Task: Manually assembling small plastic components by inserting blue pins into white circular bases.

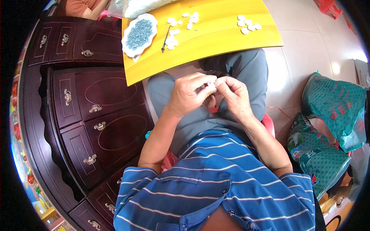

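Above my lap, my left hand pinches a small white plastic piece between thumb and fingers. Close against it, my right hand has its thumb and forefinger pressed together at the piece's edge; whatever is between those fingertips is too small to make out. On the yellow table ahead, a white scalloped dish holds a heap of small dark grey screw-like pins. Several small white pieces lie loosely beside a thin black tool. Another group of white pieces sits farther right.
Dark wooden drawers stand close along my left. Green plastic bags rest on the tiled floor to the right. A clear bag with white contents lies at the table's far left, near another person's arm.
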The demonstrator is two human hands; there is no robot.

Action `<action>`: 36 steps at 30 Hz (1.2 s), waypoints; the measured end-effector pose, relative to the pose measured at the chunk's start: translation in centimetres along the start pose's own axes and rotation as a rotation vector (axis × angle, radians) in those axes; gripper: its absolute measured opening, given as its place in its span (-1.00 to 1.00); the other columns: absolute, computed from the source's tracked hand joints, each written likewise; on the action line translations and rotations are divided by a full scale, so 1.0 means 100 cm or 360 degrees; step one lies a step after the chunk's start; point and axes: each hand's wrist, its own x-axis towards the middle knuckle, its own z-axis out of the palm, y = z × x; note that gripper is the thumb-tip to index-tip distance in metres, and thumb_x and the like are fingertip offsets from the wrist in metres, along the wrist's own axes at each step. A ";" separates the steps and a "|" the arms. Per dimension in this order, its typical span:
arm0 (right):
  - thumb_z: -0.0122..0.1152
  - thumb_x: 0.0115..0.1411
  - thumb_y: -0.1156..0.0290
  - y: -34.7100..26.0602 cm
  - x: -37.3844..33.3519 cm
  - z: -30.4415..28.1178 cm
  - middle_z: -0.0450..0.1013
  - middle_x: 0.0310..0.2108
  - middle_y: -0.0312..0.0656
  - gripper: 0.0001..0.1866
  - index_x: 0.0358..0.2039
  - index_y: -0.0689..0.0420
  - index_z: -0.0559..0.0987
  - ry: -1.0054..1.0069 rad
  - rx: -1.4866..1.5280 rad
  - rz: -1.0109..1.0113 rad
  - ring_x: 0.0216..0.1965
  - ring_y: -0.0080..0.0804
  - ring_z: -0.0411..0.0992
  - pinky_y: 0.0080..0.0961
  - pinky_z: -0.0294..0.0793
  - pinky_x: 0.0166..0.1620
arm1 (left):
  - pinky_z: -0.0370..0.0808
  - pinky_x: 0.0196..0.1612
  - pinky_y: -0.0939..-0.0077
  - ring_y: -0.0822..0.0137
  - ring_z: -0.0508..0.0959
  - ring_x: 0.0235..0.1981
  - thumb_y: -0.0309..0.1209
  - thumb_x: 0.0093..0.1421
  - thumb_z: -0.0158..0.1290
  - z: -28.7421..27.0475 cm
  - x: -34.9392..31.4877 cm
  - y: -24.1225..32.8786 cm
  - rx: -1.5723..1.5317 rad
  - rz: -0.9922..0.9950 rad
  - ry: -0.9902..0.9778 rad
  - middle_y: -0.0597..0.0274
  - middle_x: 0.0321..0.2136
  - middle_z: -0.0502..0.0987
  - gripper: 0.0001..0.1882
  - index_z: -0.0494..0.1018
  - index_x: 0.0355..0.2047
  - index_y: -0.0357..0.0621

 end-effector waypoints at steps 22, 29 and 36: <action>0.13 0.40 0.39 -0.006 0.000 0.005 0.48 -0.40 -0.41 -0.81 -0.30 0.22 0.60 0.0168 -0.0168 -0.0126 -0.32 -0.69 0.40 -0.68 0.42 -0.19 | 0.56 -0.34 0.59 0.43 0.61 -0.43 -0.59 0.05 0.31 0.004 0.005 -0.007 -0.0110 0.0003 0.0012 0.14 -0.37 0.67 -0.76 0.64 -0.23 -0.27; 0.14 0.40 0.37 -0.006 -0.001 0.005 0.47 -0.41 -0.41 -0.81 -0.30 0.21 0.60 0.0169 -0.0114 -0.0120 -0.33 -0.69 0.38 -0.69 0.40 -0.21 | 0.55 -0.36 0.59 0.43 0.60 -0.45 -0.59 0.04 0.32 0.003 0.006 -0.003 -0.0110 -0.0070 -0.0043 0.15 -0.39 0.66 -0.74 0.62 -0.21 -0.25; 0.14 0.40 0.35 -0.001 0.002 0.005 0.48 -0.42 -0.40 -0.80 -0.29 0.20 0.61 0.0208 -0.0187 -0.0145 -0.34 -0.68 0.39 -0.68 0.40 -0.23 | 0.54 -0.36 0.58 0.43 0.61 -0.43 -0.59 0.07 0.29 0.006 0.005 -0.007 -0.0065 -0.0011 0.0020 0.16 -0.37 0.65 -0.76 0.61 -0.21 -0.26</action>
